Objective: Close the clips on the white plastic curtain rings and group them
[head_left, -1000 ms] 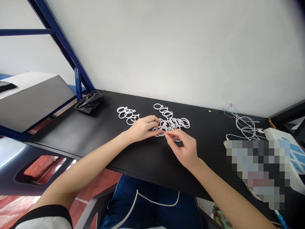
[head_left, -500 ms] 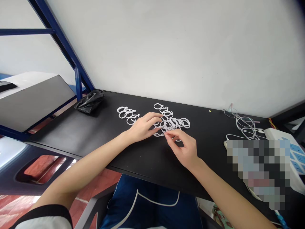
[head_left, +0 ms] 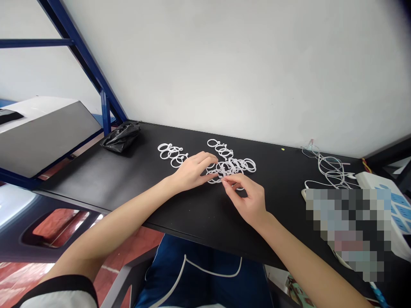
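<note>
The pile of white rings (head_left: pixel 229 166) lies on the black desk (head_left: pixel 189 214), between the person's 2 hands. The left hand (head_left: pixel 192 172) arches against the pile's left side, thumb and fingers parted, the tips at its outer rings. The right hand (head_left: pixel 255 201) has its thumb and index tips together at the pile's near edge, apparently pinching 1 of its rings, though the contact is too small to be sure. The left group of rings (head_left: pixel 174 151) lies beyond the left wrist. Farther left, a crumpled black bag (head_left: pixel 121 137) hides any contents.
</note>
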`<action>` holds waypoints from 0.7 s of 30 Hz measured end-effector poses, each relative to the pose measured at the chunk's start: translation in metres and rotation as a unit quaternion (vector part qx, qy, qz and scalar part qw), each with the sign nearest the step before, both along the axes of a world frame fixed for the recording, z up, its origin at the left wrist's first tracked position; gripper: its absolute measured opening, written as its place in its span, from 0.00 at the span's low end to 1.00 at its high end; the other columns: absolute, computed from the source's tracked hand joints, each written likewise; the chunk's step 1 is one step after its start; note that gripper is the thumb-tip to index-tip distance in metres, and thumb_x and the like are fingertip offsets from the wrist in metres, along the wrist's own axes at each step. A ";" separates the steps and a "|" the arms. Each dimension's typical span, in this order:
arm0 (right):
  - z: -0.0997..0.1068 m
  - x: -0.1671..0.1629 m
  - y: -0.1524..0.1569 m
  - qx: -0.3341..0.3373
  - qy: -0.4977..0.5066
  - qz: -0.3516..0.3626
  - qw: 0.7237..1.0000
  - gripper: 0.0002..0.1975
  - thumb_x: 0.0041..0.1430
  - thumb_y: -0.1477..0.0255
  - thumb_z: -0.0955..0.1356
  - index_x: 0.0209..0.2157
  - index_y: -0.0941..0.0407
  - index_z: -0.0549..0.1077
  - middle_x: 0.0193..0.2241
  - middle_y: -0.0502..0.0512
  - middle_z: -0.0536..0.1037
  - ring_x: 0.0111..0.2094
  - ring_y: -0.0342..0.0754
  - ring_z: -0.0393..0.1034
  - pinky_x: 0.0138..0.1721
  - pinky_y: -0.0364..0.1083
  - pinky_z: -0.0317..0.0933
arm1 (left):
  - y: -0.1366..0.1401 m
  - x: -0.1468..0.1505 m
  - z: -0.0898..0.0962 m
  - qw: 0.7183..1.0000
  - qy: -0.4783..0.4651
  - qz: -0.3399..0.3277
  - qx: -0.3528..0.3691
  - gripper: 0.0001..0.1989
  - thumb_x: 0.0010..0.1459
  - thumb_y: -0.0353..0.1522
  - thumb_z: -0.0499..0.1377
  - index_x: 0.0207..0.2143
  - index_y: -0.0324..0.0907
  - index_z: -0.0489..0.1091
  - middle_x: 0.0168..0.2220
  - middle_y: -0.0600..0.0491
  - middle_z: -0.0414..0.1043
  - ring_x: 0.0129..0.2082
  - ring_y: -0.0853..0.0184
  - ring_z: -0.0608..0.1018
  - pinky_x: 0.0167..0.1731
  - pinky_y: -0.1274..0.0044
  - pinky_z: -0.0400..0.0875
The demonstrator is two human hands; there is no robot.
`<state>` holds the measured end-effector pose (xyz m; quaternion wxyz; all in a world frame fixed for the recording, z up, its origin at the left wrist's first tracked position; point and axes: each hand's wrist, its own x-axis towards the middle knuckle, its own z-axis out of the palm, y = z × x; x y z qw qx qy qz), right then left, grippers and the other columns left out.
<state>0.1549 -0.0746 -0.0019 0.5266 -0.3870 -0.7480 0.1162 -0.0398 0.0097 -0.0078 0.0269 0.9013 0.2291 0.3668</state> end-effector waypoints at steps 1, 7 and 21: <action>0.000 0.000 0.000 0.000 -0.001 -0.004 1.000 0.06 0.62 0.76 0.66 0.38 0.54 0.75 0.30 0.51 0.80 0.27 0.43 0.73 0.28 0.43 0.72 | 0.000 0.000 0.000 1.000 0.000 0.000 0.000 0.12 0.65 0.37 0.57 0.46 0.40 0.64 0.46 0.45 0.75 0.45 0.62 0.77 0.43 0.71 0.75; -0.003 0.003 0.004 0.013 0.020 -0.066 0.998 0.10 0.62 0.77 0.67 0.44 0.54 0.75 0.37 0.56 0.80 0.30 0.44 0.74 0.27 0.43 0.73 | -0.004 0.002 0.003 1.000 -0.010 -0.014 0.006 0.11 0.64 0.37 0.58 0.44 0.40 0.62 0.45 0.43 0.75 0.44 0.61 0.78 0.42 0.69 0.75; -0.007 0.005 0.008 0.010 -0.023 -0.085 0.996 0.09 0.62 0.77 0.67 0.41 0.54 0.77 0.34 0.54 0.81 0.29 0.45 0.75 0.27 0.44 0.72 | -0.008 0.005 0.005 0.997 -0.021 -0.068 -0.005 0.10 0.65 0.35 0.58 0.44 0.41 0.61 0.48 0.42 0.74 0.47 0.61 0.78 0.44 0.68 0.76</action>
